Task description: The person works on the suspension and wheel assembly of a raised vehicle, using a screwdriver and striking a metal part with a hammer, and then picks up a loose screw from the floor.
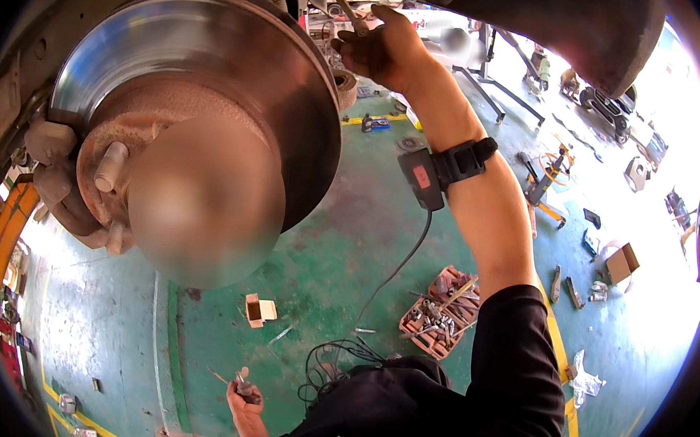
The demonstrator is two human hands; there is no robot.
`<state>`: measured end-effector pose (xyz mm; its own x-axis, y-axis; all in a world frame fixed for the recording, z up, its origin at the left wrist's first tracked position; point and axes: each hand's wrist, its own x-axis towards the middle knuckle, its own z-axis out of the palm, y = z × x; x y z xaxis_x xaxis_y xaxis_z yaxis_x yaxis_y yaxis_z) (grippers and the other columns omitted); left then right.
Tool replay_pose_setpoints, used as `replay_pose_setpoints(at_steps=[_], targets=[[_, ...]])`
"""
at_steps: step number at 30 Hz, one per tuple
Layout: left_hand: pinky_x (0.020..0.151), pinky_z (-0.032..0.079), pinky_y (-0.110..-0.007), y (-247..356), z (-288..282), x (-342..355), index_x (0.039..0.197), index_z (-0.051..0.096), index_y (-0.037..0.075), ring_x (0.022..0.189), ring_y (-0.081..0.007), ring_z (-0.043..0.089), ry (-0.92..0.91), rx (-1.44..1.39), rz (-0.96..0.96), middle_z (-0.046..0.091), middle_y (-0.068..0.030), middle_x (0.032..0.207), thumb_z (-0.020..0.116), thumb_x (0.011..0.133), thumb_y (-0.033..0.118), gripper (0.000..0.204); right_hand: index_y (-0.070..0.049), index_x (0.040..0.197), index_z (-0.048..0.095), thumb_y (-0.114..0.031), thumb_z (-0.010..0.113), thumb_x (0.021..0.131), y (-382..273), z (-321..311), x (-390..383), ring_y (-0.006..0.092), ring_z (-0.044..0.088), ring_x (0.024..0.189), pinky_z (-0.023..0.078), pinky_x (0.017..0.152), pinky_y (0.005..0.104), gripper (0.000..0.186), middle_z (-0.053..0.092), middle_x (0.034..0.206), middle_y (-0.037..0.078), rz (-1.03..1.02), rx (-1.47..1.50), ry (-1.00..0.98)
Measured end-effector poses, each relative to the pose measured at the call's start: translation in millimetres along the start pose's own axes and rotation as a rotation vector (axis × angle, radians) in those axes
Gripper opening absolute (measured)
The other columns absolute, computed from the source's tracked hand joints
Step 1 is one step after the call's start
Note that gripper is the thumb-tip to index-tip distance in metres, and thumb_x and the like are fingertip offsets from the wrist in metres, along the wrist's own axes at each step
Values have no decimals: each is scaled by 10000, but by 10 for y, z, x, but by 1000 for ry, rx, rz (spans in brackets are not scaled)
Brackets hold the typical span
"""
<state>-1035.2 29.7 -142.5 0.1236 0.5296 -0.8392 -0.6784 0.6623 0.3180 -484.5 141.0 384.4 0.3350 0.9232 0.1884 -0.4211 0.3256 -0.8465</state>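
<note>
Rust-brown and steel-grey, the brake disc sits exposed yet mounted; work seems partway, what remains unclear. Beside the disc's upper right edge, the right hand grips a metal tool; below the disc, the left hand holds a small part.

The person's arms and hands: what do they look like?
The right hand and left hand look ungloved. On the right arm are a short black sleeve and a black strap carrying a dark box with a red label and thin cable.
</note>
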Motion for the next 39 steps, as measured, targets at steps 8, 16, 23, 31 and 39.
replay_pose_setpoints(at_steps=[8, 16, 23, 31, 39], targets=[[400, 302, -299, -24, -175, 133, 784, 580, 203, 462, -158, 466, -64, -37, -29, 474, 71, 557, 457, 851, 424, 262, 49, 1009, 507, -407, 460, 930, -44, -49, -57, 274, 658, 725, 567, 653, 375, 465, 638, 832, 197, 67, -92, 104], [411, 332, -296, -151, -9, 32, 816, 589, 178, 489, -191, 504, 26, -53, -36, 519, -11, 576, 460, 844, 457, 308, 71, 1000, 556, -455, 457, 923, -51, -291, 40, 304, 667, 823, 544, 786, 414, 541, 647, 922, 209, 25, -13, 127], [405, 341, -304, -192, 248, -232, 817, 581, 168, 479, -203, 498, 63, -36, -18, 531, -24, 584, 467, 850, 452, 307, 46, 1123, 471, -443, 381, 964, -40, -194, -23, 337, 637, 889, 555, 770, 459, 522, 595, 949, 184, 2, -136, 171], [395, 324, -311, -222, 14, -147, 845, 612, 167, 466, -205, 487, 22, 6, -1, 524, -25, 569, 420, 877, 445, 339, 77, 979, 550, -363, 398, 965, -22, -81, -53, 257, 607, 711, 536, 667, 357, 466, 631, 856, 180, 59, 44, 48], [394, 301, -319, -216, -212, -82, 934, 652, 187, 452, -230, 486, 27, -51, -38, 520, -37, 562, 398, 873, 487, 398, 85, 953, 544, -351, 492, 932, 1, -59, -60, 244, 602, 717, 537, 667, 351, 440, 633, 875, 194, 71, 126, -84]])
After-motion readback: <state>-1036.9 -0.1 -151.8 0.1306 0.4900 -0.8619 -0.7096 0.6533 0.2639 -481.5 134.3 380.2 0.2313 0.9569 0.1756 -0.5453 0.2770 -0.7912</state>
